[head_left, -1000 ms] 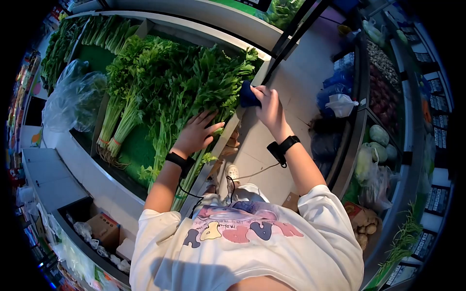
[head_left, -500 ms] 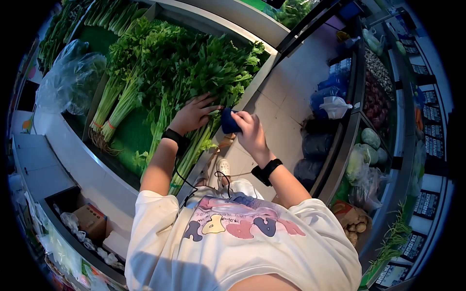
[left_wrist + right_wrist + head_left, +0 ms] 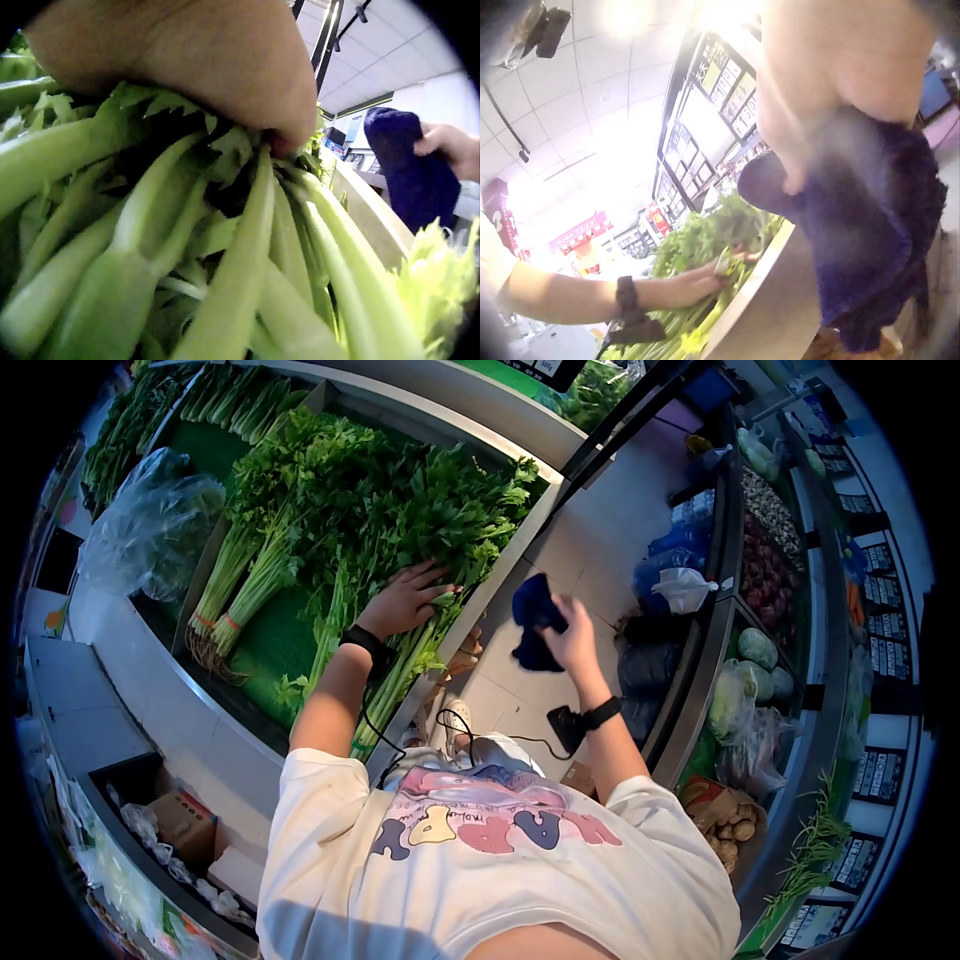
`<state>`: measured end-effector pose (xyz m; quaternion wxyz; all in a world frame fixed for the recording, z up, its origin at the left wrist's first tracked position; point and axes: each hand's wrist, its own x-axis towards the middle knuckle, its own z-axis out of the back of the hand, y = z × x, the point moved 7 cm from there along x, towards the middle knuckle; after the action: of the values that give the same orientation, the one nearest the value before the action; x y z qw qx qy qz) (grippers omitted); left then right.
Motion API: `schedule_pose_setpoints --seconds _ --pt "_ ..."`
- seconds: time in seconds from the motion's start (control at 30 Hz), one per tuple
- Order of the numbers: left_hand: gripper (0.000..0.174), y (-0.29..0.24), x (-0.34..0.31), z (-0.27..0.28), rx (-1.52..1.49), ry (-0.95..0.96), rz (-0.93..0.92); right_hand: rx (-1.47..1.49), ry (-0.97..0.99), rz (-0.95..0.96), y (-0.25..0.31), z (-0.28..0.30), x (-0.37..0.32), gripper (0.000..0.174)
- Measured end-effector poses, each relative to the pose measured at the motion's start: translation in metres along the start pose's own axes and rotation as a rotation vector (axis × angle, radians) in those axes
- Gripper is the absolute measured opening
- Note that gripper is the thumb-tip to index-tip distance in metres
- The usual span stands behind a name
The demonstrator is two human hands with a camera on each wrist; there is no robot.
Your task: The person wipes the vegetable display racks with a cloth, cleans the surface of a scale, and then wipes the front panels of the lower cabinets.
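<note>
My left hand point(image 3: 403, 603) lies flat with the fingers spread and loose on a bunch of celery with pale green stalks and dark leafy tops point(image 3: 400, 660). It presses down on the stalks and does not wrap round them; in the left wrist view the palm point(image 3: 202, 52) sits right on top of the stalks point(image 3: 225, 262). The bunch of celery rests in the produce bench, just inside its pale rim point(image 3: 507, 560). Its long axis runs from the cut ends at about 7 o'clock, near my body, to the leaves at about 1 o'clock, almost parallel to that rim. My right hand point(image 3: 575, 640) is out over the tiled aisle floor, off the bench, with its fingers curled round a crumpled dark blue cloth point(image 3: 533, 622) that hangs down from the grip. The right wrist view shows the cloth point(image 3: 870, 240) bunched below the hand point(image 3: 832, 75), with the rim point(image 3: 772, 307) beside and below it and not touching it. From my left hand the dark blue cloth lies at about 3 o'clock, across the rim and apart from the celery. The left wrist view agrees, showing the cloth point(image 3: 412, 172) beyond the bench edge. So the left hand is plainly the nearer one to the stalks, and the right hand and its cloth stand near the rim but on the outer side of it.
</note>
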<state>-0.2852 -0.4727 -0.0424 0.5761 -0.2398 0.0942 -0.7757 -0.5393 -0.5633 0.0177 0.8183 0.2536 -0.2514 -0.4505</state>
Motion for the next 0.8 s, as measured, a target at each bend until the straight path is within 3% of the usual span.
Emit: schedule_pose_setpoints --seconds 0.07,0.13,0.17,0.2,0.23,0.27,0.33,0.4,0.5,0.57,0.6,0.63,0.73,0.8 --pt "0.050 -0.002 0.000 0.000 -0.003 -0.005 0.006 -0.035 -0.046 0.098 0.008 0.006 0.025 0.053" --pt "0.052 -0.001 -0.001 -0.002 0.009 0.006 0.022 -0.079 0.014 0.343 0.044 -0.002 0.033 0.054" --pt "0.052 -0.001 -0.001 -0.002 0.015 0.010 0.030 0.145 0.013 0.268 0.030 -0.023 0.030 0.056" --pt "0.052 -0.001 0.000 -0.001 0.010 0.010 0.030 -0.033 -0.034 0.551 0.049 -0.038 0.019 0.056" --pt "0.053 -0.002 0.000 0.000 0.004 0.010 0.031 0.061 -0.031 0.668 0.061 -0.054 0.007 0.055" --pt "0.053 -0.003 0.000 0.000 -0.002 0.011 0.032 -0.100 0.066 0.523 0.085 -0.058 -0.006 0.055" --pt "0.053 -0.003 0.001 0.000 -0.007 0.027 0.047 -0.110 0.071 0.391 0.089 -0.065 -0.018 0.054" --pt "0.053 -0.003 0.001 0.001 -0.005 0.044 0.067 -0.081 0.072 0.358 0.084 -0.058 -0.008 0.052" --pt "0.054 -0.006 0.002 0.004 -0.008 0.071 0.106 -0.109 -0.068 0.330 0.069 -0.039 0.026 0.053" --pt "0.055 -0.007 0.004 0.006 0.007 0.071 0.123 -0.117 -0.166 0.200 0.048 -0.026 0.058 0.047" --pt "0.055 -0.009 0.004 0.007 0.014 0.076 0.130 0.096 -0.301 0.226 0.009 -0.040 0.082 0.040" --pt "0.055 -0.010 0.004 0.007 0.021 0.082 0.137 -0.030 -0.259 0.113 0.022 -0.014 0.105 0.036" --pt "0.055 -0.015 0.007 0.012 0.050 0.114 0.149 -0.245 -0.352 0.107 0.022 0.010 0.158 0.033" --pt "0.056 -0.020 0.008 0.014 0.075 0.148 0.167 -0.236 -0.367 0.111 0.022 0.019 0.183 0.028"
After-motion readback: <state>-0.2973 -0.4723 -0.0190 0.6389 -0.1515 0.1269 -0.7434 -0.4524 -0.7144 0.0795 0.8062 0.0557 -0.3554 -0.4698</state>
